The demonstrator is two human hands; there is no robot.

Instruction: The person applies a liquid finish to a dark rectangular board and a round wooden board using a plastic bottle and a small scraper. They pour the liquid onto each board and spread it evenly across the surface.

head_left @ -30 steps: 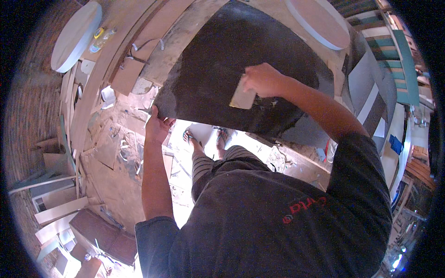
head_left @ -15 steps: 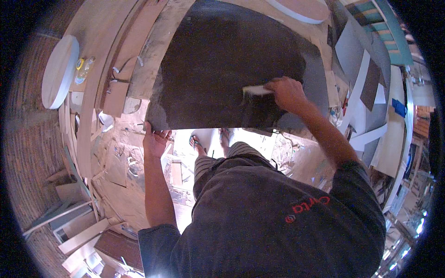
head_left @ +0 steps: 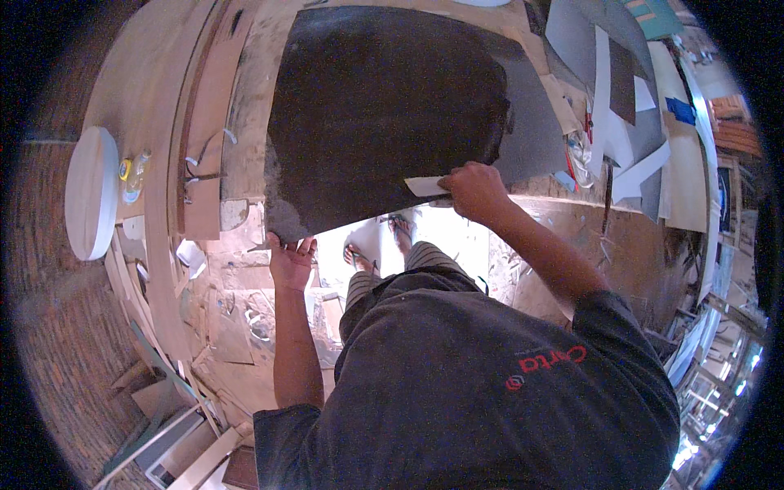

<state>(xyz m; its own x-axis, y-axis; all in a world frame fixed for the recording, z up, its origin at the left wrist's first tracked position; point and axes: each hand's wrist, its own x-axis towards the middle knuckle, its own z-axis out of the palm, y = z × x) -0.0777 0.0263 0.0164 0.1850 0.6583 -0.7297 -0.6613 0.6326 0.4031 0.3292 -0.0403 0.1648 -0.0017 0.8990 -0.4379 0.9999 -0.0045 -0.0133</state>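
We take the large dark sheet (head_left: pixel 384 114) as our landmark. It lies across the pale wooden worktop (head_left: pixel 163 98), and its near edge overhangs the worktop's front, curling slightly at the near left corner. Our left hand (head_left: pixel 291 260) sits under that corner, fingers closed narrowly around the sheet's edge, pinching it from below. Our right hand (head_left: pixel 474 189) is at the sheet's near right edge, gripped shut on a small pale flat scraper (head_left: pixel 426 186), whose blade points left and lies flat against the sheet's lower margin.

Beyond the sheet's right edge a grey board (head_left: pixel 531 139) shows from under it, and further right lie white offcuts (head_left: pixel 645 167) and a blue scrap (head_left: pixel 679 110), crowding that side. Left of the sheet there is a strip of bare worktop, then a brown wooden plank (head_left: pixel 208 147) running alongside, with a few curled shavings on it. Well left of the sheet a round pale disc (head_left: pixel 88 192) stands at the worktop's rim, with a small yellow roll (head_left: pixel 125 170) just beside it.

Below the sheet's near edge, between our two hands, the floor (head_left: pixel 445 241) is brightly lit, and our sandalled feet (head_left: pixel 359 260) stand there. The floor left of our feet is littered with wood scraps (head_left: pixel 245 318) and leaning boards (head_left: pixel 171 425).
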